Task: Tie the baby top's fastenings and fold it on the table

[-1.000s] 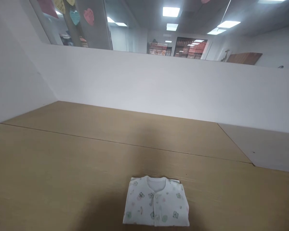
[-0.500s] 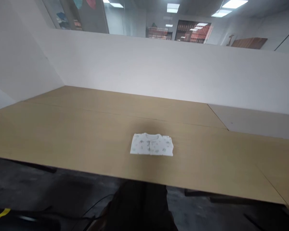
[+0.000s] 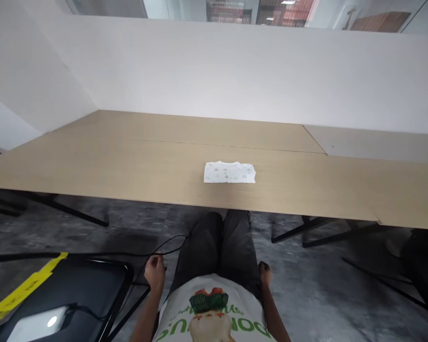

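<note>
A small white garment with a scattered print (image 3: 230, 173), folded into a flat rectangle with its neckline to the back, lies on the table (image 3: 128, 166). Both of my hands are below the table's front edge, well apart from the garment. My left hand (image 3: 155, 272) hangs by my left thigh with its fingers curled, close to a thin black cable (image 3: 171, 239). Beside my right thigh is my right hand (image 3: 265, 274), closed in a loose fist. Whatever either hand holds, if anything, is hidden.
At the lower left stands a black chair (image 3: 82, 285) bearing a white device (image 3: 39, 325) with a cord, and yellow tape (image 3: 24, 289). Black table legs (image 3: 78, 213) show below the tabletop. A white partition (image 3: 199, 71) rises behind it. A dark object (image 3: 423, 270) stands at lower right.
My view has tilted down, so the garment and table sit higher in the picture. My hands, shirt and the chair have come into view. The garment has not moved on the table.
</note>
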A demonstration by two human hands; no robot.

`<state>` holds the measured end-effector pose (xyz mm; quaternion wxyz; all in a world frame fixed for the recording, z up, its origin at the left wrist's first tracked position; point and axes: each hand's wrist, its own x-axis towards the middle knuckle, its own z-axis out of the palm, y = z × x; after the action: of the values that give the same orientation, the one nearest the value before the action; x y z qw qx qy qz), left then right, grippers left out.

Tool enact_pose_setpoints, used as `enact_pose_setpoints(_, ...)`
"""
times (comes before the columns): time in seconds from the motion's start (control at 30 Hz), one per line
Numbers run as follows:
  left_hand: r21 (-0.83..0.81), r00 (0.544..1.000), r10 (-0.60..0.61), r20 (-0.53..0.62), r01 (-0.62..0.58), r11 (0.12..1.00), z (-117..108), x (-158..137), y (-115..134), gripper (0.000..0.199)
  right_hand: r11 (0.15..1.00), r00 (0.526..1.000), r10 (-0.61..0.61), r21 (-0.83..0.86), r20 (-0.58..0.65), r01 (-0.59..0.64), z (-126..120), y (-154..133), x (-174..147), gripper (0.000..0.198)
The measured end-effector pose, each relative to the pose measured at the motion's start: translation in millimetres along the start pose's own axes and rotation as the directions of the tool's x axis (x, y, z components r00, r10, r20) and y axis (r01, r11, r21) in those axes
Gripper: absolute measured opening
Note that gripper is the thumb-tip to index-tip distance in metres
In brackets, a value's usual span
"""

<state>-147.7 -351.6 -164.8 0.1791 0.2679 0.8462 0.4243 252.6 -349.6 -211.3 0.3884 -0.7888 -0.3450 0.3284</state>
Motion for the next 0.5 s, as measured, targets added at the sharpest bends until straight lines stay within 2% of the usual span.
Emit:
enact_pose_setpoints(0.03,-0.044,0.998,-0.007,-0.063,0.004,0.999,-3.2,3.4,3.8,0.024,0.999,0.998,0.051,-0.012,-0.028,-0.052,0.6,3.8,2.9,0.031)
enact_pose_setpoints(0.1,-0.193,0.986,0.029,-0.165,-0.061,0.979,-7.7,11.6,16.2,0.024,0.994,0.988,0.112,0.014,-0.106,-0.111,2.8,4.7,13.2,0.026)
enact_pose_setpoints(0.2,-0.365,0.961,0.075,-0.265,-0.172,0.915,-13.5,23.9,40.4,0.022,0.99,0.981,0.12,0.097,-0.152,-0.106,6.9,-5.3,34.7,0.032)
enact_pose_setpoints(0.33,-0.464,0.934,0.038,-0.356,-0.212,0.86,-22.2,35.1,72.9,0.026,0.968,0.964,0.036,0.249,-0.262,0.031,10.2,-30.5,53.4,0.043)
enact_pose_setpoints(0.5,-0.515,0.928,0.076,-0.364,-0.268,0.814,-28.4,39.8,103.9,0.027,0.907,0.91,-0.1,0.339,-0.402,0.249,6.3,-73.1,41.7,0.035)
